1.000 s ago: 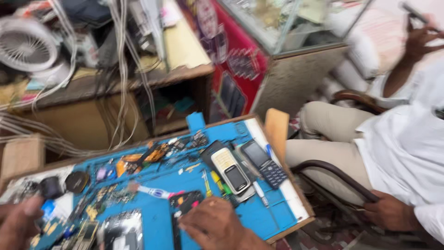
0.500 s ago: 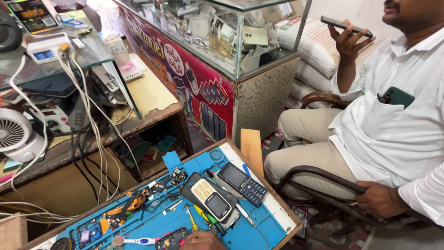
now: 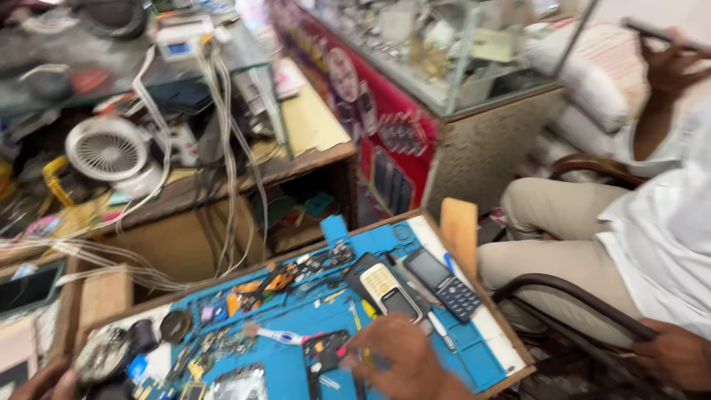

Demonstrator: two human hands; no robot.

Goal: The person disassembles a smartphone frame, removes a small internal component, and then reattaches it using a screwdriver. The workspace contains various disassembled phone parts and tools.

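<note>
A blue work mat on a wooden tray lies below me, strewn with small phone parts and tools. My right hand rests on its near edge, fingers curled beside an opened black phone; blur hides whether it grips anything. Beyond that hand lie a gold-and-black keypad phone and a dark keypad phone. A white brush lies left of the hand. My left hand shows only at the bottom left corner, near round metal parts.
A small white fan and hanging cables crowd the wooden shelf behind. A glass display counter stands at the back right. A person in a white shirt sits on a chair at right, holding up a phone.
The view has swung down and left from the seated person toward the bench. More of my right hand now shows over the mat, and my left hand is back at the corner.
</note>
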